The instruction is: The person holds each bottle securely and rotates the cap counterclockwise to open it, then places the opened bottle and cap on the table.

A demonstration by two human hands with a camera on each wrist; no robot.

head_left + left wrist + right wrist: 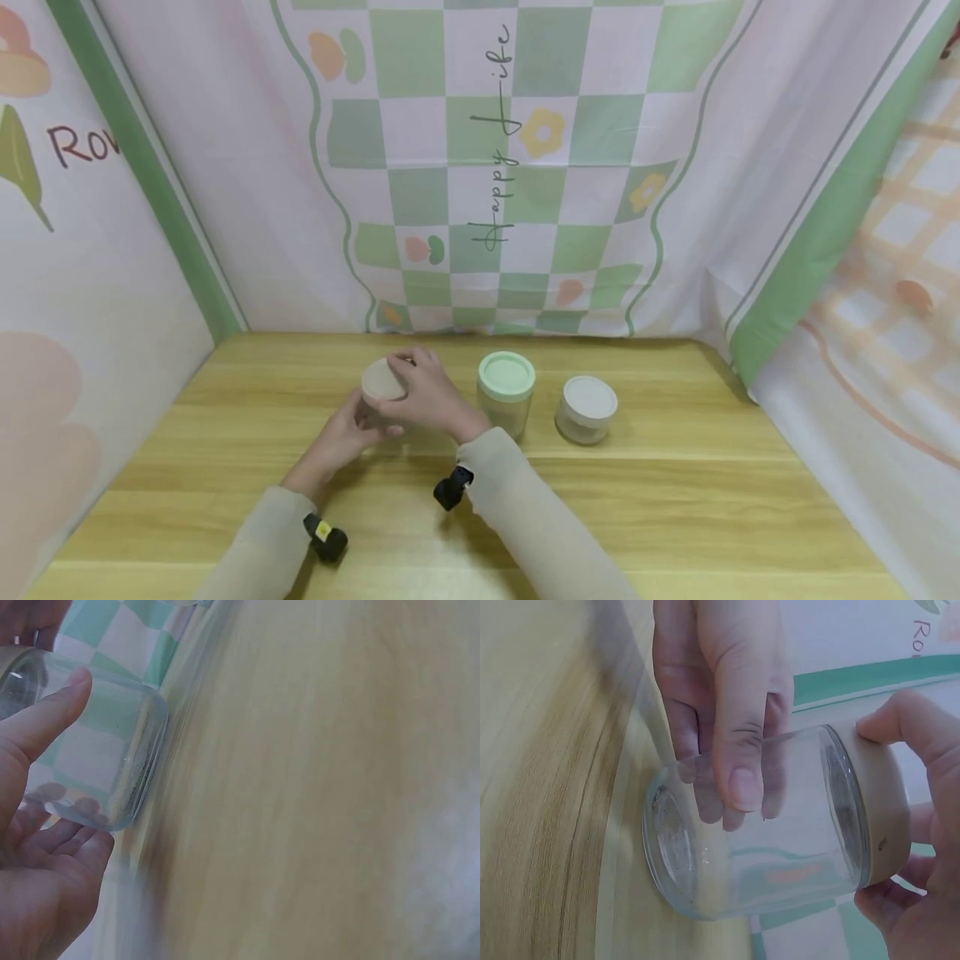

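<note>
A clear glass jar [795, 847] with a beige lid [381, 382] is between both hands, left of the middle of the table. My left hand [337, 440] holds the jar's glass body, thumb on one side and fingers curled behind it. With fingers and thumb spread around the rim, my right hand [429, 396] grips the lid from above. The lid sits on the jar's mouth in the right wrist view. Through the glass, nothing shows inside the jar. In the left wrist view, the jar's base [142, 761] appears close to the tabletop.
Just right of the right hand stands a taller glass jar with a mint green lid [507, 377]. Farther right is a short glass jar with a white lid [589, 398]. The wooden table [675, 500] ends against a checkered curtain [480, 192] at the back.
</note>
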